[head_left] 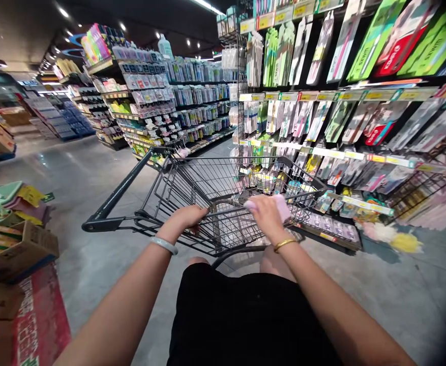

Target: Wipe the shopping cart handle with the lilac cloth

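A dark grey wire shopping cart [223,211] stands side-on right in front of me, its thick push handle [118,183] at the left. My left hand [190,218], with a pale bangle at the wrist, is curled over the near top rim of the cart. Over the basket, near the same rim, my right hand [265,213] is closed round a pale pink item [283,207] with rounded corners. Its kind is unclear, as my fingers cover part of it. A gold bracelet [285,244] circles my right wrist.
At the right rises a shelf rack [333,96] of hanging toothbrush-like packs, with a low display [327,229] at its foot. Further aisle shelves [142,96] stand behind the cart. Cardboard boxes [20,249] with goods line the left. Grey tiled floor [93,274] lies between.
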Demonstrator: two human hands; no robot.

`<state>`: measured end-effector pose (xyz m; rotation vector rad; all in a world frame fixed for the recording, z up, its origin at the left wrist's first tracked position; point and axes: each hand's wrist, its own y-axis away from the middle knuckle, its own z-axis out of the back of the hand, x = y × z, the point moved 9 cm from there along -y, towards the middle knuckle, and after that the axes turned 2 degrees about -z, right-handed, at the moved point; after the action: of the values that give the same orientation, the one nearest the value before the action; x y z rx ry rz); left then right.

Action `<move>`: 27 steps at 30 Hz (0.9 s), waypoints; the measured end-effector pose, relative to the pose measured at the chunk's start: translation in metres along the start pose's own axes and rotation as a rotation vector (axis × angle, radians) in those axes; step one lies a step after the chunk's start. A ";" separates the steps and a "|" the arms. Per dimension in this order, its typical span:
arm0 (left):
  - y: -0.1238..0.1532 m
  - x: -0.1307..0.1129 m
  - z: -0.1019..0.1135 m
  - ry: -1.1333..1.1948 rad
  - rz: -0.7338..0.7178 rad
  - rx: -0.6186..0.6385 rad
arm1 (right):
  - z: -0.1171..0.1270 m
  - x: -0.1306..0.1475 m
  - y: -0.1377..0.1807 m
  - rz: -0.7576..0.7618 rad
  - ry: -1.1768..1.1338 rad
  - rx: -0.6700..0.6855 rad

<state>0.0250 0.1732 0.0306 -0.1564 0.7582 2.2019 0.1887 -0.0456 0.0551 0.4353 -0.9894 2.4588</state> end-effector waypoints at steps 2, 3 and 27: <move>0.000 0.000 0.002 0.000 0.007 0.010 | -0.014 0.030 0.002 0.137 -0.019 0.027; 0.000 0.000 0.004 -0.001 0.011 0.010 | -0.018 0.038 0.004 0.202 -0.031 0.048; -0.010 -0.003 0.009 -0.115 0.040 -0.020 | -0.115 0.081 0.059 0.159 -0.200 -0.140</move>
<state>0.0355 0.1812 0.0338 -0.0244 0.6815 2.2356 0.0755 0.0217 -0.0219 0.5844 -1.3151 2.5002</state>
